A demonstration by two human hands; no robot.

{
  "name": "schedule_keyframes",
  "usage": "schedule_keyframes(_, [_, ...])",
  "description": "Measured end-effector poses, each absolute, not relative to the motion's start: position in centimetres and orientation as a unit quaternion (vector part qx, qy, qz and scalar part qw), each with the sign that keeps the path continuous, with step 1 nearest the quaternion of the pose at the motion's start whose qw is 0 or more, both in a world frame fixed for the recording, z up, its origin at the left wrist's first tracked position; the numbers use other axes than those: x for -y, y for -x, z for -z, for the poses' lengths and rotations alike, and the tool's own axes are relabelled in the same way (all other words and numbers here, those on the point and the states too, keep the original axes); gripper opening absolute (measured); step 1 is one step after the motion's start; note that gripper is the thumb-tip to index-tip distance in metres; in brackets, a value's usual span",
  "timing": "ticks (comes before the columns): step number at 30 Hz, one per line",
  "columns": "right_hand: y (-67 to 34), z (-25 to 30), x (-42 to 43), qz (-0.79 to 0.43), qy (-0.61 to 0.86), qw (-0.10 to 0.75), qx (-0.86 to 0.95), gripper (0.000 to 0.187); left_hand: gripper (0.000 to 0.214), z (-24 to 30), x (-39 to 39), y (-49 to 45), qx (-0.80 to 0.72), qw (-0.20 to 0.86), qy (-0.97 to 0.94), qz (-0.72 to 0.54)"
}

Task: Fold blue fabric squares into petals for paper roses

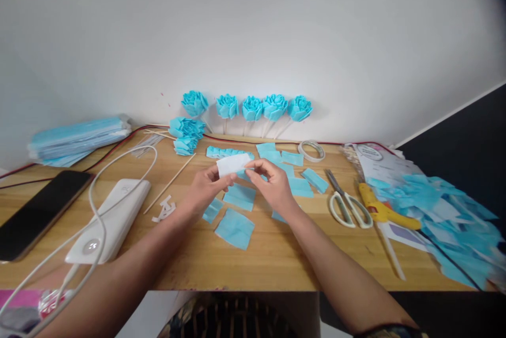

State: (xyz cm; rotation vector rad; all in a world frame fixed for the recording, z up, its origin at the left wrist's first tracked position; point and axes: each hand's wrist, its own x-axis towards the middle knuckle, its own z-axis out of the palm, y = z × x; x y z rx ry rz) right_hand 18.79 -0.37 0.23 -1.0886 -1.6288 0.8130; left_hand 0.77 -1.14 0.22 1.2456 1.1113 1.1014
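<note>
At six o'clock, lying near: loose blue square (234,229). At dial centre, pinched at opposite edges by left hand (204,186) and right hand (275,186): white piece (232,165); probably liable to tear if tugged unevenly. At twelve, beyond: blue flowers (252,108).

A small sheet (232,165) is spanning the gap between the left hand (207,186) and the right hand (274,182), the left hand gripping one end, the right fingertips pinching near the other. It is showing a plain white, roughly rectangular face and tilting slightly, rising toward the right hand. Blue is peeking out at its lower edge beside the right fingertips, possibly a fold.
</note>
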Motion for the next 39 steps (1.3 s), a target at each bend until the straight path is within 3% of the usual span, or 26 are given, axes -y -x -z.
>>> schedule_keyframes(8, [-18.9,0.1,0.0,-0.459,0.419,0.478,0.621,0.055,0.025,0.3,0.8,-0.7,-0.472,0.531,-0.511,-0.484])
schedule_keyframes(11, [-19.0,0.3,-0.1,-0.513,0.39,0.472,0.601,0.063,0.023,0.2,0.8,-0.7,-0.472,0.534,-0.517,-0.475])
schedule_keyframes(18, [-18.7,-0.2,0.3,-0.495,0.415,0.462,0.608,0.052,0.03,-0.6,1.3,-0.9,-0.435,0.531,-0.52,-0.508])
schedule_keyframes(24, [-18.7,0.8,0.3,-0.459,0.403,0.483,0.627,0.049,0.035,0.3,1.0,-1.1,-0.463,0.573,-0.506,-0.449])
schedule_keyframes(39, [-18.9,0.2,0.4,-0.474,0.397,0.469,0.63,0.036,0.033,1.0,1.2,-1.1,-0.488,0.498,-0.601,-0.391])
